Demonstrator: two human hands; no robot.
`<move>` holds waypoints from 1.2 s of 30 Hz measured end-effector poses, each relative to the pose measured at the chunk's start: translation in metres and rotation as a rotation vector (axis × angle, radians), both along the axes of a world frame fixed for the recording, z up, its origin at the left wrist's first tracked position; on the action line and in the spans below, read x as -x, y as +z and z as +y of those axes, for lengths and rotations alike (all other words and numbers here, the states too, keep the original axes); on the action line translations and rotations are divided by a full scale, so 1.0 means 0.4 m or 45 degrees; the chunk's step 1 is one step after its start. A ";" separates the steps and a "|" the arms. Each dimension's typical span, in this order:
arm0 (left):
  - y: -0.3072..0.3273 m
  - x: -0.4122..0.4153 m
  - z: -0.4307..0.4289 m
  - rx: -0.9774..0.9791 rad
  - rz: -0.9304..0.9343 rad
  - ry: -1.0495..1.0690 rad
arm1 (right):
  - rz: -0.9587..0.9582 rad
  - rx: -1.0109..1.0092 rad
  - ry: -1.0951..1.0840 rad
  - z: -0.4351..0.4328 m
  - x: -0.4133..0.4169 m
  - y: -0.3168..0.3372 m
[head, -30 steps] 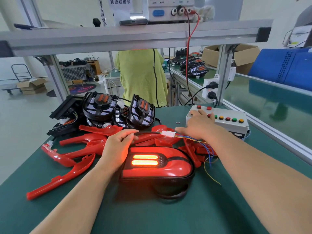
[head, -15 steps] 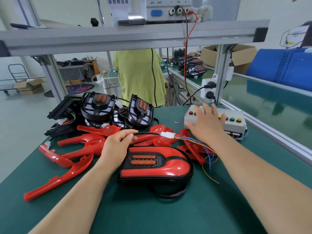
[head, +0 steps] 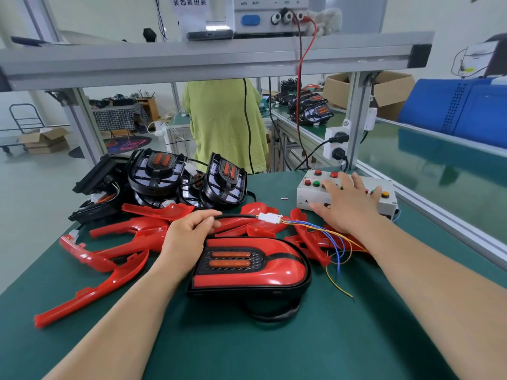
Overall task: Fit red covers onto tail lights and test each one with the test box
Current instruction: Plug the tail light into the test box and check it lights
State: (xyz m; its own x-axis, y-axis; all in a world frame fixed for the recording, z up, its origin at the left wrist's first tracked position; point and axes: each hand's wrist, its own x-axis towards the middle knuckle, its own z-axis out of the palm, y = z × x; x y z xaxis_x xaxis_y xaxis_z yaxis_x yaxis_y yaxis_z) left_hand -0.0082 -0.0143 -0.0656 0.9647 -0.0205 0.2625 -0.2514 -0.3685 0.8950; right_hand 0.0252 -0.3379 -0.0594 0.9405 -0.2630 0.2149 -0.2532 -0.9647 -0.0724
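A tail light with a red cover fitted lies on the green table in front of me, its two lamp bars unlit. My left hand pinches the light's black cable just behind the white connector, which joins coloured wires running to the test box. My right hand lies spread on the box's top, fingers over its row of buttons. Which button it touches is hidden.
Loose red covers lie scattered left and behind the light. Black uncovered tail lights are piled at the back left. A person in a green top stands beyond the table. An aluminium shelf with a power supply runs overhead.
The tail light's lamps were glowing a second ago and are now dark. My right hand has slid further onto the test box's buttons. My left hand has kept its hold on the cable.
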 end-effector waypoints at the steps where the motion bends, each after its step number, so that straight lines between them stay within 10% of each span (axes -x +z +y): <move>1: 0.000 -0.001 0.000 0.003 0.002 0.000 | -0.002 0.003 0.005 0.000 0.000 0.001; 36: 0.019 0.016 -0.005 -0.026 0.024 0.016 | 0.050 0.064 0.010 0.002 0.006 0.016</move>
State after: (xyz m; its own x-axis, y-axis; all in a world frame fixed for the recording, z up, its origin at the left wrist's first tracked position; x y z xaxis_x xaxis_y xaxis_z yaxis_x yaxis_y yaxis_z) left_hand -0.0146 -0.0165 -0.0581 0.9697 -0.0132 0.2440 -0.2297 -0.3902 0.8916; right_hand 0.0229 -0.3371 -0.0531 0.9506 -0.2451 0.1908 -0.2470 -0.9689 -0.0140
